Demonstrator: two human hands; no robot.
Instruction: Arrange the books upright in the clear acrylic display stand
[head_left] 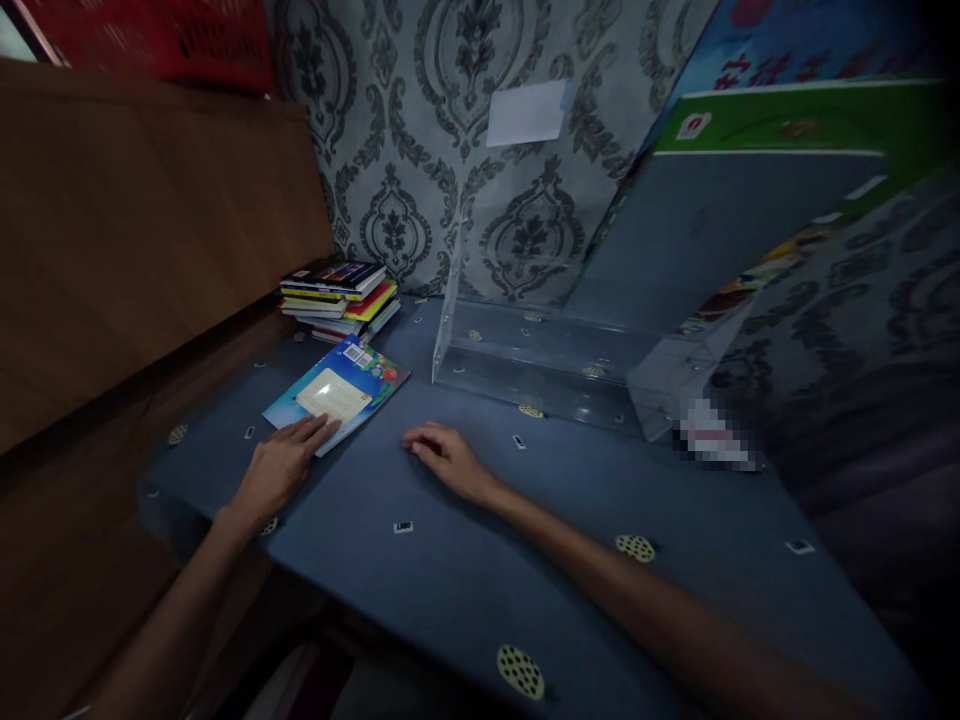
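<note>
A blue book [337,394] with a pale text panel and a barcode lies flat on the cloth-covered table. The fingers of my left hand [281,468] rest stretched out on its near edge, not wrapped round it. My right hand [450,462] lies on the tablecloth to the right of the book, loosely curled, with a gap between thumb and fingers and nothing in it. Behind the book stands an uneven stack of books [341,295]. A clear acrylic rack [532,375] sits beyond my right hand.
The table [465,560] has a dark blue cloth with printed patches. A wooden panel [150,240] rises at left, with a red basket [157,45] above it. A large green-and-blue printed board [750,210] leans behind the rack. A blurred pale item [712,435] lies at the rack's right.
</note>
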